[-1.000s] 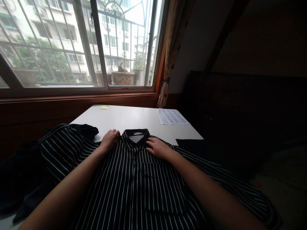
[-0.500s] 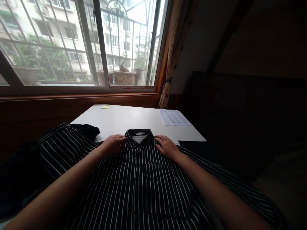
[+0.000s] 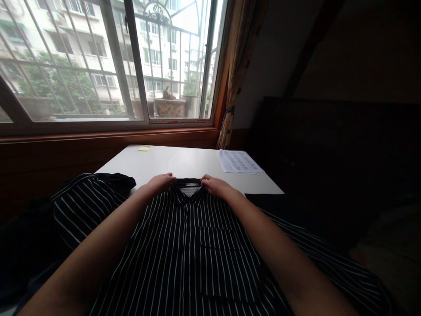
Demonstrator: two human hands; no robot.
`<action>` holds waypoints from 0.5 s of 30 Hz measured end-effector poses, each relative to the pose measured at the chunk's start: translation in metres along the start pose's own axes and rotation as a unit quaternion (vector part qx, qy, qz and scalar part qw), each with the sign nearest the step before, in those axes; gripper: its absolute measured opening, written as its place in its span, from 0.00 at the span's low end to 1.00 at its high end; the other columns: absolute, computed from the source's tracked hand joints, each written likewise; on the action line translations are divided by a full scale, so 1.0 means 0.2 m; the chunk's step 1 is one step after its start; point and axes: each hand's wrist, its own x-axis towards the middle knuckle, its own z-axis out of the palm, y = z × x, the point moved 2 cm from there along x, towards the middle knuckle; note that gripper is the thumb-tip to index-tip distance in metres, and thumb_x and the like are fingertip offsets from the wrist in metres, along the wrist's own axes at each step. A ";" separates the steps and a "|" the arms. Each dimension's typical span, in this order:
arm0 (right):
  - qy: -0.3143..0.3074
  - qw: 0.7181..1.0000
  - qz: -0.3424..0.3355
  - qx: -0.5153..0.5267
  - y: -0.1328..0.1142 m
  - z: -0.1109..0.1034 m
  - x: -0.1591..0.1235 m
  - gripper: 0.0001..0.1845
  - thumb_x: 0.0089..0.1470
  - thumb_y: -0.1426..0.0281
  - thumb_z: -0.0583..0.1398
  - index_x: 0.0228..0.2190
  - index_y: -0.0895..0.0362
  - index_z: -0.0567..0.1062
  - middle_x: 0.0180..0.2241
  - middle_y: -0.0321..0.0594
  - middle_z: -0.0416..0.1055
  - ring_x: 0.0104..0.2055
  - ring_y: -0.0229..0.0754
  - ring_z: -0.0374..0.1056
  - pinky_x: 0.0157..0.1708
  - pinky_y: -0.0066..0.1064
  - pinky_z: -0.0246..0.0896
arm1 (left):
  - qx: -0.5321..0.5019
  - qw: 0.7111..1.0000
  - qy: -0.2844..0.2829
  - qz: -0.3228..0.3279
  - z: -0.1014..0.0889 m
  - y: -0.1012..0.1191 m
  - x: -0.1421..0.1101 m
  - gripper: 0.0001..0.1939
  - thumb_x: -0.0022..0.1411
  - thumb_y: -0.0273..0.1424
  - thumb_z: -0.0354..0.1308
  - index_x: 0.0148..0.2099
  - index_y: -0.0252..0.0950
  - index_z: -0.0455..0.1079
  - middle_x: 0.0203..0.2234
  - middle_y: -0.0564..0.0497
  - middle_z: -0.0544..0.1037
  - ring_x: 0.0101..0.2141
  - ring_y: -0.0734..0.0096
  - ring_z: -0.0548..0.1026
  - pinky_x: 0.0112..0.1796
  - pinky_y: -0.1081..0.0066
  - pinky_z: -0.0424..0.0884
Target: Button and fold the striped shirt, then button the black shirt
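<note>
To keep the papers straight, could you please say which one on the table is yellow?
The small note at the far left of the table, beyond the left hand gripping the shirt; the printed sheets at right are larger and white.

The shirt [image 3: 184,272] is black with thin white stripes running lengthwise; on its sleeve [image 3: 80,208] at the left they slant. The table [image 3: 164,160] is white, the notepaper [image 3: 144,149] at its far left yellow, and the sheets [image 3: 240,161] at its far right white with grey print. The curtain [image 3: 225,129] is tan with dark squares, the windowsill [image 3: 125,134] reddish brown, the tree [image 3: 59,83] outside green.
</note>
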 end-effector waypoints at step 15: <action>0.127 0.981 0.148 0.003 -0.12 0.20 -0.03 0.29 0.63 0.75 0.51 0.64 0.55 0.63 0.62 0.48 0.62 0.60 0.52 0.60 0.62 0.44 0.56 | -0.020 0.986 0.166 -0.023 0.23 0.10 0.05 0.14 0.72 0.27 0.46 0.53 0.37 0.70 0.45 0.41 0.74 0.45 0.57 0.71 0.48 0.59 0.70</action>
